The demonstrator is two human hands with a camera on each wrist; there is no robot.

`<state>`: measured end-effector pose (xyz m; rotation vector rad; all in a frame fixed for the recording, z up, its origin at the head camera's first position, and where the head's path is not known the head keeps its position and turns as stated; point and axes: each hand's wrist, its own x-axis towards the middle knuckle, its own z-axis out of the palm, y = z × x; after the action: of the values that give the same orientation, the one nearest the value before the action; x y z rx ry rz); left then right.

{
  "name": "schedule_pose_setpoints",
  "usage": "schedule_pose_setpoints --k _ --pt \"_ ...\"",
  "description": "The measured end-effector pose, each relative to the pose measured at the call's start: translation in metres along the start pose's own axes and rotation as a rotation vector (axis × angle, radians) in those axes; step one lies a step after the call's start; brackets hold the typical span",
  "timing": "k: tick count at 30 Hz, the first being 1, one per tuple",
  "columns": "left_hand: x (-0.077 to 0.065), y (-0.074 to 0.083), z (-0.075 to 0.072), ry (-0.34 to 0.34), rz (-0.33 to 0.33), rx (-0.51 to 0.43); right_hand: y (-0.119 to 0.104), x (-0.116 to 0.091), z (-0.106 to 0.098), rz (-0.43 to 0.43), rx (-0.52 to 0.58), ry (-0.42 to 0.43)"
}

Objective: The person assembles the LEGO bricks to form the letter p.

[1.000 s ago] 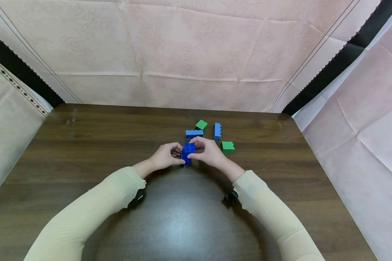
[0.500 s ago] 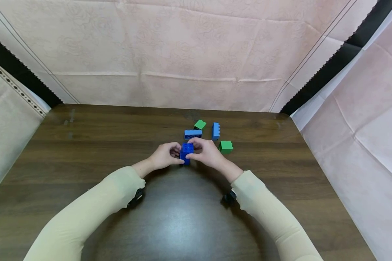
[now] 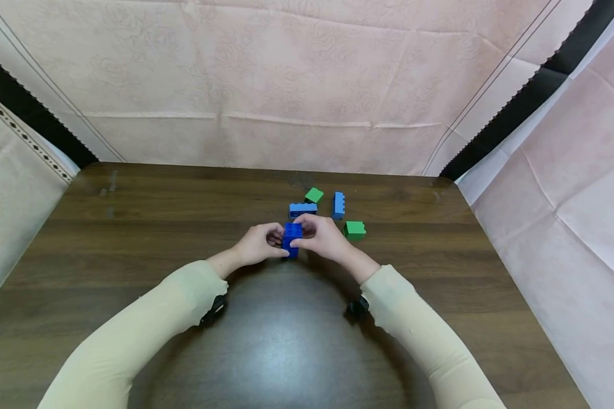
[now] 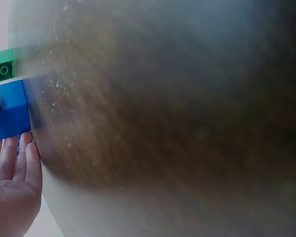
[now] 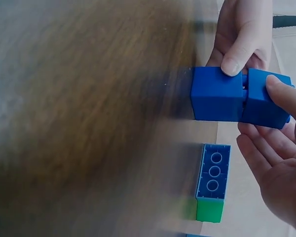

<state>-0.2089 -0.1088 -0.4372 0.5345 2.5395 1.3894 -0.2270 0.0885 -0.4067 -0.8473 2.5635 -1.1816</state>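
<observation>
Two dark blue toy bricks stand one over the other between the hands in the head view. The left hand holds the lower blue brick, which rests on the table, its thumb against the near side. From the right, the right hand pinches the upper blue brick between thumb and fingers. In the right wrist view the upper brick sits slightly tilted on the lower one, with studs showing in a narrow gap. The left wrist view has a blue brick at its left edge, beside the left hand's fingers.
Beyond the hands, a lighter blue brick lies on its side in front of a green brick. Another light blue brick and a green brick are to the right. A pale cloth hangs behind the brown table.
The right hand and the upper blue brick have shifted slightly left, more in line over the lower brick. The left hand stays in place on the lower brick.
</observation>
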Motion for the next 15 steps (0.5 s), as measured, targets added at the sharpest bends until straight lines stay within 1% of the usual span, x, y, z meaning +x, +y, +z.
schedule_pose_setpoints --k 5,10,15 --pt "0.0 0.0004 -0.0001 -0.001 0.001 0.006 -0.002 -0.0028 0.0018 -0.018 -0.064 -0.003" --pt "-0.0007 0.0011 -0.0007 -0.008 0.002 0.003 -0.0021 -0.0056 0.0048 -0.025 -0.116 0.014" --pt "-0.0015 0.001 -0.0012 -0.009 0.004 0.004 0.0001 -0.0059 0.0055 -0.038 -0.129 0.004"
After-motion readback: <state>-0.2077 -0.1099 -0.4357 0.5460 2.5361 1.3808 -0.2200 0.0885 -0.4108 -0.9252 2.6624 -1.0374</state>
